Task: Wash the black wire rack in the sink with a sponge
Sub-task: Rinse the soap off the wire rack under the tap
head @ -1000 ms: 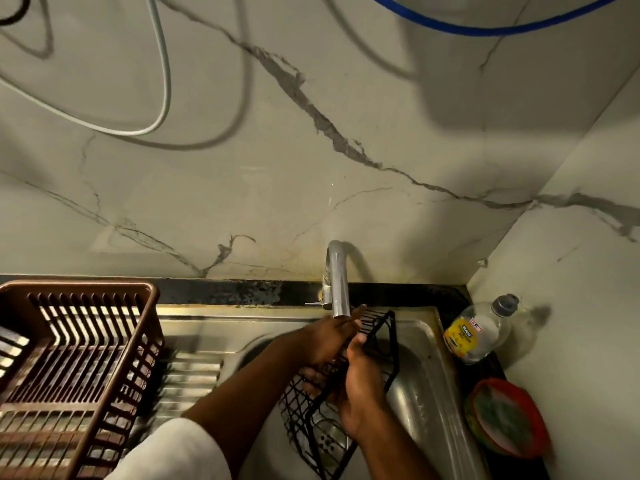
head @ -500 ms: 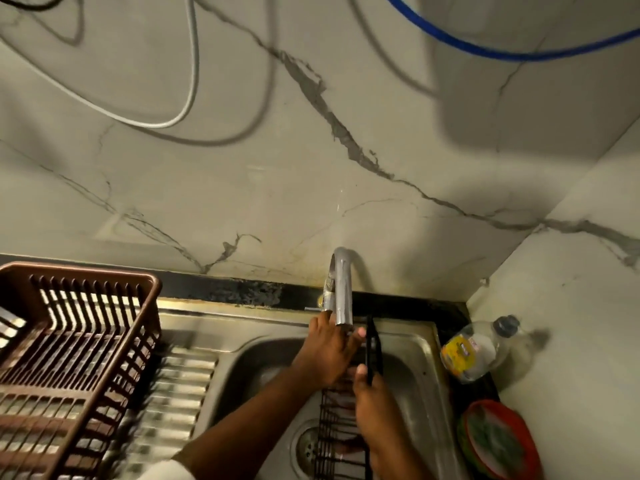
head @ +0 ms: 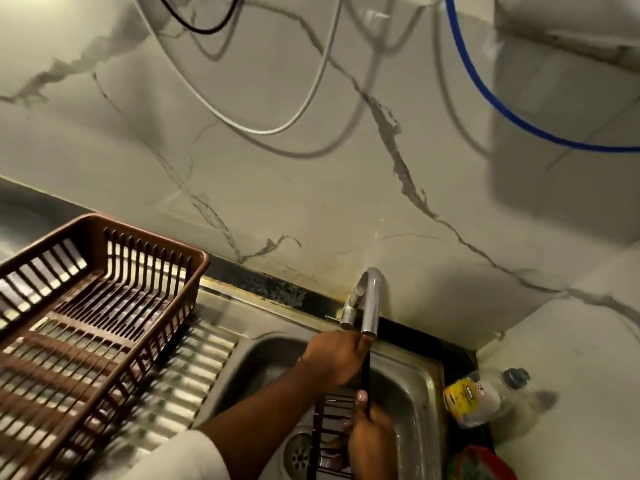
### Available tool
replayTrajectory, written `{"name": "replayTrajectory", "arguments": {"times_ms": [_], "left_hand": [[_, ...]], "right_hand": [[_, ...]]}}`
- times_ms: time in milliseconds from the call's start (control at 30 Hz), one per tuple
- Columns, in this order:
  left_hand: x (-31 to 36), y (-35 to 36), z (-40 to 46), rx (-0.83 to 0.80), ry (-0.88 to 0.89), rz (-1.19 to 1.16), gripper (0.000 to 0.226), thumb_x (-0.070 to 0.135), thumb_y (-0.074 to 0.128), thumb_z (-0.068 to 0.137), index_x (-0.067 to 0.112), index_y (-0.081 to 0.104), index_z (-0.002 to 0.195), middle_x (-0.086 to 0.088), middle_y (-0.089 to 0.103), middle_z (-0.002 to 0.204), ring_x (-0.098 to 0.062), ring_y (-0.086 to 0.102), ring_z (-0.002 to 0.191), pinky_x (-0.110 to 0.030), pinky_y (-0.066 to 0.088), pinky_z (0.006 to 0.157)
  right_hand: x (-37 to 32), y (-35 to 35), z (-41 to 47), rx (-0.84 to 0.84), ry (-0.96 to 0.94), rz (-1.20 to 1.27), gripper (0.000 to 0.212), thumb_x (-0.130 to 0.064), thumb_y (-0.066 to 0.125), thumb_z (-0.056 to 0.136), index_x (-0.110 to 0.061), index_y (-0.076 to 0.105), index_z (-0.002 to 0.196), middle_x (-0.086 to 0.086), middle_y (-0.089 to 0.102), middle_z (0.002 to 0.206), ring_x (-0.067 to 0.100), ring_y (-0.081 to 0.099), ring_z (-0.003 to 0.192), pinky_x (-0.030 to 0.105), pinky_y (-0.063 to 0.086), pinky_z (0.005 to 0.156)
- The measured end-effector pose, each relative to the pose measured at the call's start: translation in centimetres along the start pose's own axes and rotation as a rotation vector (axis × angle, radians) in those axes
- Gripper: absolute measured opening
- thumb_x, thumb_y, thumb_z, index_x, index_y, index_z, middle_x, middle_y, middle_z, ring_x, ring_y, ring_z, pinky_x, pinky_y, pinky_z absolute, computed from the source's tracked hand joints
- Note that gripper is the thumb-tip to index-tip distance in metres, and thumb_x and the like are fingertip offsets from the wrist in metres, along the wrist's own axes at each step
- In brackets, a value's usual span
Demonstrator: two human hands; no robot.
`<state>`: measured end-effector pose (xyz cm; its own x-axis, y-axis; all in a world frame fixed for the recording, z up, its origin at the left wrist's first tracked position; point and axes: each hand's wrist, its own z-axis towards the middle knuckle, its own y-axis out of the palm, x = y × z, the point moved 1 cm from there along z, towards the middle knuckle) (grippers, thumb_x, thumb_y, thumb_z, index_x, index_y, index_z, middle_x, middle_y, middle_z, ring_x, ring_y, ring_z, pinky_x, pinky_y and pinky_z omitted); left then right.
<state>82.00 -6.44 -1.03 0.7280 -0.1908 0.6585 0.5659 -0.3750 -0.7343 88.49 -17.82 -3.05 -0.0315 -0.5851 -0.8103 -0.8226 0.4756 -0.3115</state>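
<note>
The black wire rack (head: 330, 433) stands on edge inside the steel sink (head: 420, 386), just under the tap (head: 371, 306). The left hand (head: 334, 360) curls round the rack's upper edge right below the spout, while the right hand (head: 370, 441) grips its thin side lower down — thumb up along the wire. A sponge may sit under the fingers; blur hides it. A brown dish basket (head: 93, 327) rests on the drainboard, a clear bottle (head: 485, 398) beside the sink.

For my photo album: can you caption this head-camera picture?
Both hands, left hand and right hand, hold the black wire rack upright under the faucet in the sink.
</note>
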Motion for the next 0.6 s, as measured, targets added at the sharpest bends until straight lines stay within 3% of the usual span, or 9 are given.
{"name": "replayTrajectory", "arguments": {"times_ms": [67,133,233,267,367,433,533,600], "left_hand": [[0.4,-0.8,0.5,-0.144,-0.064,-0.113,0.056,0.057,0.028,0.105,0.017,0.062,0.124,-0.008,0.067,0.11,-0.026,0.064,0.101,-0.041,0.052,0.092],[0.8,-1.8,1.0,-0.336,-0.152,-0.315,0.053,0.054,0.035,0.105,0.016,0.055,0.135,-0.005,0.064,0.11,-0.023,0.062,0.102,-0.038,0.049,0.092],[0.8,-3.1,1.9,-0.529,-0.168,-0.363,0.05,0.046,0.041,0.106,0.015,0.049,0.146,-0.006,0.059,0.13,-0.023,0.056,0.118,-0.033,0.044,0.096],[0.7,-3.3,2.0,-0.546,-0.17,-0.377,0.052,0.045,0.042,0.106,0.014,0.047,0.148,-0.004,0.06,0.126,-0.021,0.058,0.114,-0.029,0.045,0.093],[0.6,-3.2,2.6,-0.552,-0.223,-0.449,0.057,0.053,0.045,0.104,0.009,0.051,0.14,0.003,0.061,0.095,-0.008,0.058,0.079,-0.021,0.045,0.068],[1.0,-2.8,2.7,-0.539,-0.231,-0.466,0.049,0.047,0.046,0.105,0.01,0.054,0.135,0.0,0.061,0.093,-0.006,0.055,0.071,-0.019,0.045,0.064],[1.5,-1.1,2.4,-0.464,-0.213,-0.422,0.048,0.049,0.041,0.106,0.013,0.053,0.135,-0.002,0.06,0.104,-0.008,0.055,0.083,-0.027,0.047,0.083],[1.3,0.1,2.2,-0.391,-0.163,-0.359,0.055,0.056,0.038,0.104,0.013,0.056,0.134,-0.007,0.062,0.117,-0.015,0.058,0.098,-0.036,0.046,0.097]], "right_hand": [[0.1,-0.7,-0.9,0.004,0.01,0.03,0.045,-0.043,0.054,0.097,-0.009,0.069,0.071,0.007,0.056,0.044,0.031,0.058,0.044,0.041,0.052,0.05],[0.6,-1.9,-1.4,0.035,-0.038,0.022,0.041,-0.03,0.054,0.102,-0.003,0.066,0.074,0.011,0.054,0.046,0.026,0.052,0.036,0.027,0.042,0.039],[0.1,-3.5,-2.6,-0.087,-0.118,-0.014,0.026,-0.023,0.053,0.102,-0.004,0.068,0.091,0.016,0.058,0.059,0.023,0.054,0.034,0.029,0.045,0.035],[0.0,-3.9,-2.9,-0.123,-0.147,-0.024,0.024,-0.021,0.053,0.101,-0.004,0.068,0.092,0.015,0.058,0.058,0.021,0.055,0.035,0.03,0.048,0.036],[0.2,-4.4,-3.0,-0.153,-0.104,0.04,0.026,-0.01,0.053,0.1,0.003,0.064,0.08,0.018,0.054,0.055,0.021,0.05,0.029,0.026,0.044,0.031],[0.4,-4.2,-2.6,-0.17,-0.107,0.039,0.031,-0.013,0.054,0.101,0.005,0.064,0.077,0.019,0.058,0.055,0.024,0.056,0.036,0.029,0.046,0.038],[0.3,-3.4,-1.2,-0.185,-0.087,0.089,0.04,-0.024,0.039,0.106,0.004,0.062,0.088,0.018,0.068,0.062,0.032,0.063,0.053,0.032,0.047,0.052],[-0.4,-2.9,-0.4,-0.224,-0.083,0.064,0.045,-0.025,0.029,0.109,0.004,0.06,0.093,0.021,0.072,0.07,0.031,0.064,0.049,0.027,0.046,0.041]]}}
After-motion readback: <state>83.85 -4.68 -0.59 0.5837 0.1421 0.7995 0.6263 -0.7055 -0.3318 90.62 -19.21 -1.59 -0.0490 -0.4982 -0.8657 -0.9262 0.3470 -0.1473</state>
